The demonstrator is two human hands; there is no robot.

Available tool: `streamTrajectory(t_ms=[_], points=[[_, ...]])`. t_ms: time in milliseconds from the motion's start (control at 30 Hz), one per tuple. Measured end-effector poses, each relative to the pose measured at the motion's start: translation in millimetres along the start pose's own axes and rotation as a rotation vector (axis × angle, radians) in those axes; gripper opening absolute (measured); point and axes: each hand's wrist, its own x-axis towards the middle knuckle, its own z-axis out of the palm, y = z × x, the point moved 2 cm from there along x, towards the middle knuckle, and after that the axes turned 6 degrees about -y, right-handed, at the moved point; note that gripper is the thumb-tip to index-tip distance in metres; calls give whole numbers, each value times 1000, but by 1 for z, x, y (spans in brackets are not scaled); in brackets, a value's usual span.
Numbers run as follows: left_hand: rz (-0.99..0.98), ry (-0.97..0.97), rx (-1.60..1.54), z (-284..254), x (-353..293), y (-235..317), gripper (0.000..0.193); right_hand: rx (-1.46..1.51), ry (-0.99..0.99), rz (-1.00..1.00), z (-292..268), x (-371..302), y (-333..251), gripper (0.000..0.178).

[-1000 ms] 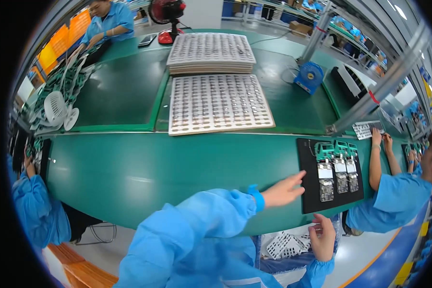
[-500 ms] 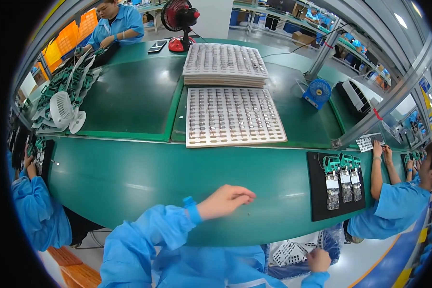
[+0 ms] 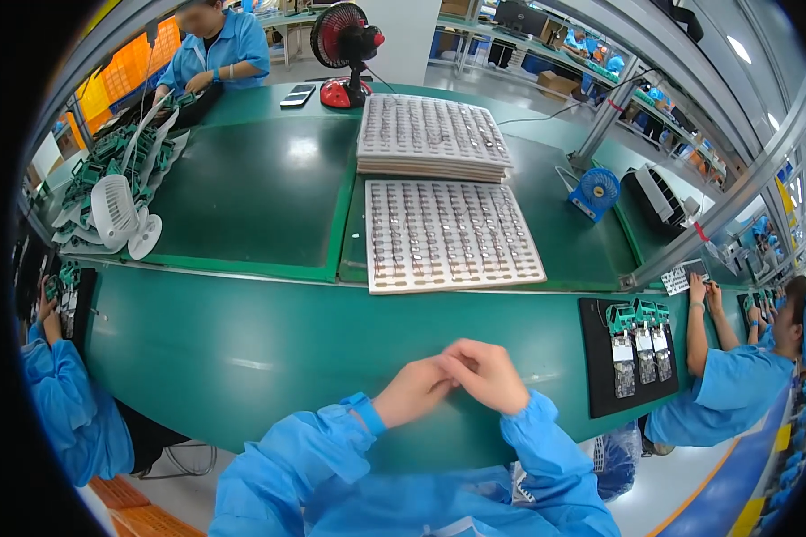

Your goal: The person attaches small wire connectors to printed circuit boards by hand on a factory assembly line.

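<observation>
My left hand [image 3: 410, 392] and my right hand [image 3: 493, 376] meet above the green table, fingertips touching. Both hands are closed, with the fingers pressed together in a pinch. Anything between the fingertips is too small or hidden to make out. A blue band circles my left wrist. Beyond my hands, a white tray [image 3: 452, 234] carries rows of small parts. To the right, a black mat [image 3: 602, 380] bears three circuit boards [image 3: 645, 358] with green pieces at their far ends.
A stack of white trays [image 3: 433, 134] stands behind the single tray. A red-and-black fan [image 3: 342, 45], a phone [image 3: 297, 95], a blue fan [image 3: 595, 191] and a white fan [image 3: 115, 210] stand around. Co-workers sit left, right and at the far left. A plastic-lined bin [image 3: 620, 461] is below the table edge.
My right hand has come up from beside the bin below the table edge to meet my left hand. The left hand has stayed over the table, shifting slightly down.
</observation>
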Motion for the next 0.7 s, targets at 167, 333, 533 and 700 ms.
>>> streamTrajectory(t_ms=[167,333,533,700], points=[[27,-22,34,5,-6,0,18,373,-204,192,13,48,27,25],[-61,-148,-77,1,-12,13,14,342,-255,144,6,42,35,20],[442,43,-555,-73,-11,141,36,290,-231,97,0,43,38,20],[1126,-391,-1010,-106,-27,200,42,296,-273,101,4,49,29,20]])
